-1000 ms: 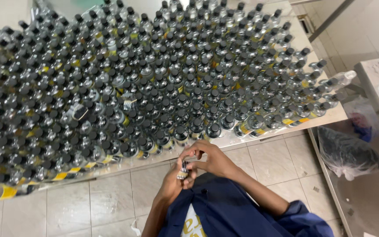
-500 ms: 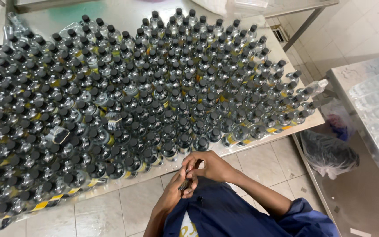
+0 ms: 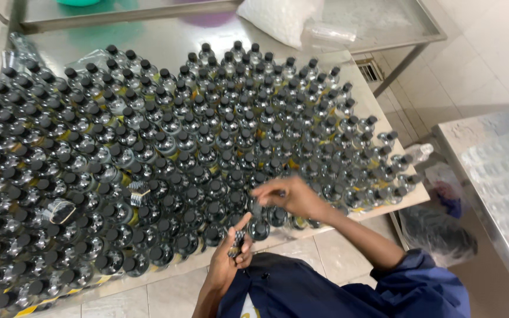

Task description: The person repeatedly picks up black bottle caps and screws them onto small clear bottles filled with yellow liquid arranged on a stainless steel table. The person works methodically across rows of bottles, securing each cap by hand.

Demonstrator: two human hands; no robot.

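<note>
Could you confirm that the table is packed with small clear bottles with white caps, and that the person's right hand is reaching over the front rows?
Not quite: the head view shows the caps are black, not white. The rest holds: small clear bottles pack the table, and the right hand reaches over the front rows.

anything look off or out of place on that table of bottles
Mostly orderly: black-capped bottles stand upright in tight rows. Two things break the pattern: small clear bands lying loose on top of caps at the left, and one clear bottle at the table's right edge that seems to lack a black cap. No spill shows.
</note>
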